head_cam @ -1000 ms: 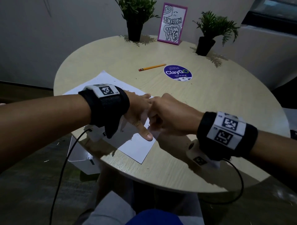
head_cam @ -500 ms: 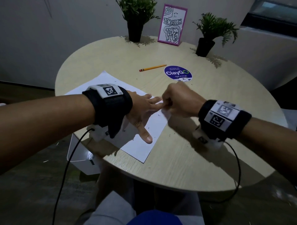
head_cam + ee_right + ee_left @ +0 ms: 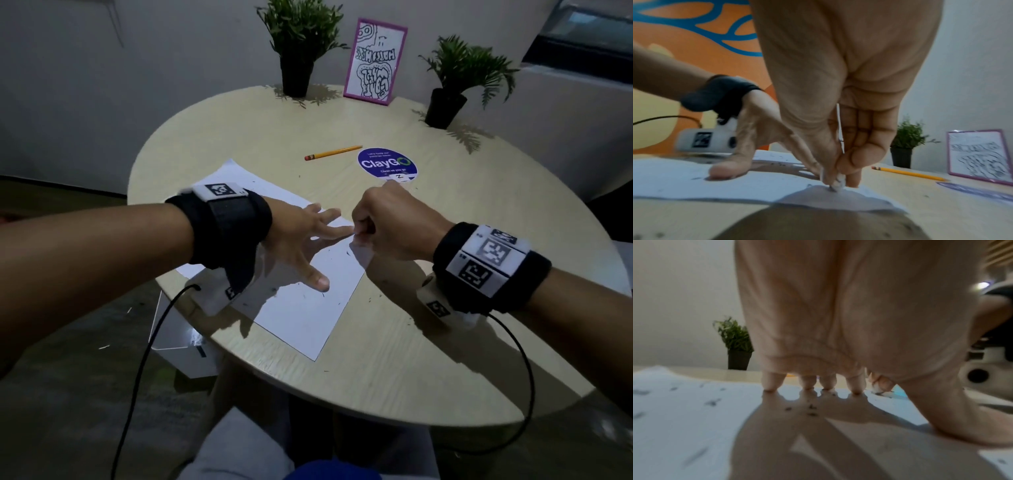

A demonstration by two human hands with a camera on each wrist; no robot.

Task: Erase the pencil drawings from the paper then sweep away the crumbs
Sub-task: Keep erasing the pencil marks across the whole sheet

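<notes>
Matt white paper [image 3: 301, 315] on smooth pale wood-grain table [image 3: 428, 359]

Paper [image 3: 301, 315] on near-left part of table [image 3: 428, 342]. Left hand [image 3: 298, 240] on paper; right hand [image 3: 390, 226] at its right corner. Pencil [image 3: 334, 152] behind paper, sticker [image 3: 387, 163] to pencil's right. Two plants [image 3: 298, 44] flank frame [image 3: 375, 61] at far edge

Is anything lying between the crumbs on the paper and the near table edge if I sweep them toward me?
Nothing visible does. The crumbs lie on the paper, and bare table runs to the near edge. Only the left hand rests on the sheet.
</notes>
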